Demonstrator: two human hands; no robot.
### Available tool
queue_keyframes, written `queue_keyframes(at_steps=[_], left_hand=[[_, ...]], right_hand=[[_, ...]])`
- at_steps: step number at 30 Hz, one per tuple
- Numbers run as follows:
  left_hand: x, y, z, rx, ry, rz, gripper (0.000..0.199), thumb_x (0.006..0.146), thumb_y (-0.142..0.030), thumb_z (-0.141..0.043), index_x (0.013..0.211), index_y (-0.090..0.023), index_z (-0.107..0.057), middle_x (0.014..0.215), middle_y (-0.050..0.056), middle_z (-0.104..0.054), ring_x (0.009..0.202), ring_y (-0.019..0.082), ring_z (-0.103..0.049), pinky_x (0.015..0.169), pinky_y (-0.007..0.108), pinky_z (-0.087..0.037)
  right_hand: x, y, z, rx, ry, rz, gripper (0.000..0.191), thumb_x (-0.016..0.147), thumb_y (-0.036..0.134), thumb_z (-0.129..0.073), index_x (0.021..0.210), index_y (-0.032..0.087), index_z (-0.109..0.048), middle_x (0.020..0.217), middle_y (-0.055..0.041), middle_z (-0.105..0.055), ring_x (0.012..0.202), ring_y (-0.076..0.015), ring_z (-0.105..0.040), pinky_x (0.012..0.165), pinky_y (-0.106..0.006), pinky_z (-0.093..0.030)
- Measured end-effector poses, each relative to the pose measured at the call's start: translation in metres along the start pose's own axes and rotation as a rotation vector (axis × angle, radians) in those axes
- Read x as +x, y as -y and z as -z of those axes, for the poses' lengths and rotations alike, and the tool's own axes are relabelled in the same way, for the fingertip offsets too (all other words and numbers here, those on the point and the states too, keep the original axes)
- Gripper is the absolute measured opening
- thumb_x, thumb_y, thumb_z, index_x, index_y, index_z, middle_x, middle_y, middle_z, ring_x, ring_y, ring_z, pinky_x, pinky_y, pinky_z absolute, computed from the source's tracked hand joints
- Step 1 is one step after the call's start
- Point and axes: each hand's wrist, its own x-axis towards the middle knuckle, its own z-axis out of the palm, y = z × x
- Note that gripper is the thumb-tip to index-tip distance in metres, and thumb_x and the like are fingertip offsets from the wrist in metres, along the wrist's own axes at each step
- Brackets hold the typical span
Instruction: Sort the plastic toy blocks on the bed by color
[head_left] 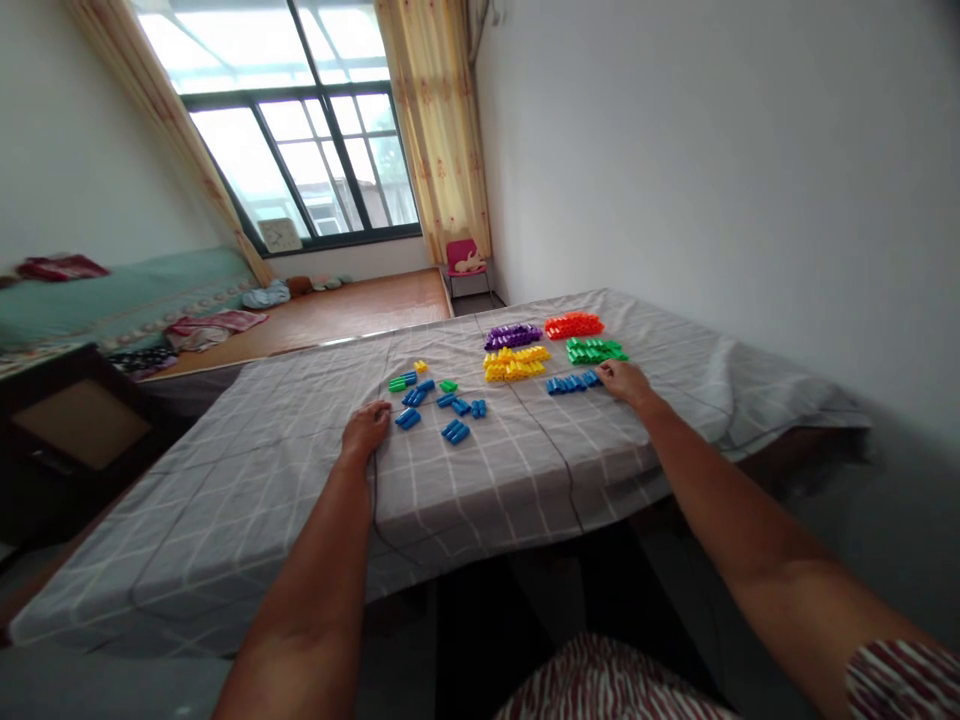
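My right hand (622,381) pinches at the right end of a short row of blue plastic pieces (571,384), its fingertips on the last blue piece. My left hand (367,428) rests on the grey checked cloth with loosely curled fingers and nothing visible in them. Just right of it lie loose blue pieces (454,431), shaped like joined short tubes, with a few green pieces (398,384) and a yellow piece (421,367). Behind the blue row are sorted groups: yellow pieces (517,363), green pieces (596,350), purple pieces (513,336) and orange-red pieces (574,325).
The checked cloth (247,500) covers a wide table or bed, its front edge hanging before me. A white wall (712,180) stands at the right. Further off are a pink chair (463,258), a wooden platform (360,310) and a dark cabinet (60,430).
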Motion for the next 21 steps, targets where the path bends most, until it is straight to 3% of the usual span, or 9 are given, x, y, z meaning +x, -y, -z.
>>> queue_keyframes(at_steps=[4, 7, 9, 11, 15, 18, 21], left_hand=[[-0.003, 0.000, 0.001, 0.005, -0.001, -0.002, 0.034, 0.087, -0.030, -0.048, 0.113, -0.024, -0.068, 0.129, 0.003, -0.063, 0.120, 0.021, -0.056, 0.101, 0.030, -0.042], [-0.006, -0.001, 0.003, 0.009, -0.002, -0.019, 0.034, 0.087, -0.029, -0.048, 0.113, -0.024, -0.069, 0.129, 0.003, -0.063, 0.120, 0.020, -0.055, 0.103, 0.029, -0.040], [-0.007, -0.002, 0.003, 0.010, -0.002, -0.025, 0.034, 0.086, -0.027, -0.048, 0.112, -0.024, -0.069, 0.128, 0.003, -0.064, 0.121, 0.019, -0.055, 0.103, 0.028, -0.040], [-0.007, -0.002, 0.002, 0.003, -0.006, -0.031, 0.034, 0.086, -0.027, -0.048, 0.112, -0.023, -0.069, 0.129, 0.003, -0.063, 0.121, 0.020, -0.054, 0.104, 0.028, -0.039], [-0.007, 0.000, -0.002, -0.024, -0.012, -0.025, 0.034, 0.086, -0.027, -0.048, 0.112, -0.023, -0.070, 0.128, 0.003, -0.063, 0.121, 0.020, -0.055, 0.103, 0.028, -0.039], [-0.007, 0.002, -0.003, -0.037, -0.014, -0.017, 0.033, 0.086, -0.028, -0.049, 0.112, -0.025, -0.070, 0.128, 0.002, -0.064, 0.120, 0.019, -0.055, 0.103, 0.028, -0.040], [-0.008, 0.001, -0.003, -0.035, -0.010, -0.019, 0.033, 0.086, -0.028, -0.049, 0.112, -0.025, -0.069, 0.128, 0.001, -0.064, 0.121, 0.018, -0.054, 0.103, 0.027, -0.039]], right_hand=[[-0.003, 0.012, 0.000, -0.019, -0.019, 0.097, 0.030, 0.091, 0.034, -0.052, 0.106, 0.014, -0.070, 0.104, -0.0132, -0.070, 0.097, -0.0210, -0.064, 0.081, -0.027, -0.046], [-0.008, 0.048, 0.001, 0.009, -0.126, 0.168, 0.032, 0.091, 0.032, -0.052, 0.111, 0.011, -0.067, 0.110, -0.0164, -0.067, 0.101, -0.0230, -0.062, 0.087, -0.030, -0.045], [-0.018, 0.088, -0.002, 0.113, -0.040, 0.341, 0.030, 0.091, 0.029, -0.053, 0.112, 0.013, -0.066, 0.109, -0.0129, -0.068, 0.096, -0.0200, -0.064, 0.087, -0.029, -0.046], [-0.031, 0.134, -0.008, 0.223, 0.139, 0.560, 0.027, 0.089, 0.026, -0.056, 0.112, 0.016, -0.066, 0.109, -0.0084, -0.069, 0.088, -0.0163, -0.065, 0.085, -0.027, -0.047], [-0.059, 0.213, -0.024, 0.247, 0.243, 0.818, 0.029, 0.087, 0.016, -0.056, 0.114, 0.019, -0.067, 0.113, -0.0072, -0.069, 0.101, -0.0186, -0.062, 0.094, -0.030, -0.043], [-0.070, 0.242, -0.030, 0.217, 0.316, 0.945, 0.031, 0.084, 0.021, -0.062, 0.114, 0.020, -0.067, 0.114, -0.0076, -0.069, 0.107, -0.0212, -0.060, 0.095, -0.032, -0.042], [-0.077, 0.250, -0.028, 0.122, 0.433, 1.037, 0.036, 0.075, 0.022, -0.071, 0.112, 0.021, -0.069, 0.112, -0.0069, -0.070, 0.105, -0.0234, -0.061, 0.094, -0.033, -0.042]])
